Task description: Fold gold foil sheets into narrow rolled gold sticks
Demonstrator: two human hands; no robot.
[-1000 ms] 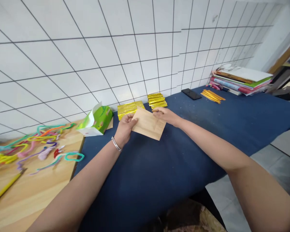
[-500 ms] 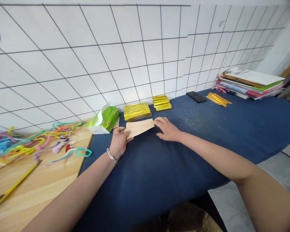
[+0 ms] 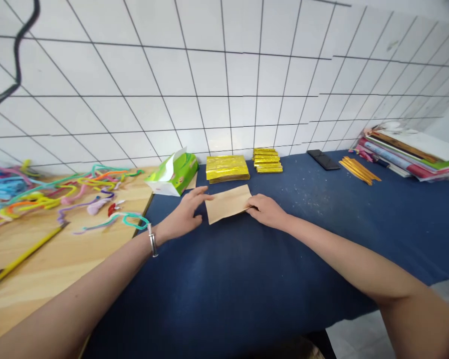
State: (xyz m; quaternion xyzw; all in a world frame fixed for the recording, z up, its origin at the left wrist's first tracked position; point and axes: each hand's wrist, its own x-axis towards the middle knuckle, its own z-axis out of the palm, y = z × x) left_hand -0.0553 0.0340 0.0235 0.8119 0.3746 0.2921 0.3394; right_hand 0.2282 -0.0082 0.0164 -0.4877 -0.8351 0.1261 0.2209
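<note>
A flat tan sheet of paper is held up just over the dark blue cloth. My right hand grips its right edge between thumb and fingers. At the left edge, my left hand is open, thumb and fingers apart, the fingertips close to the paper's upper left corner. Behind the paper lies a stack of shiny gold foil sheets. Beside that stack, narrower folded gold foil pieces are piled up.
A green tissue pack stands behind my left hand. Pipe cleaners and a yellow pencil-like tool lie on the wooden surface at left. Farther right are a black phone, orange-gold strips and stacked books and papers.
My left hand has let go of the paper and opened. My right hand, open before, has closed on the right edge. The camera view has shifted somewhat.
</note>
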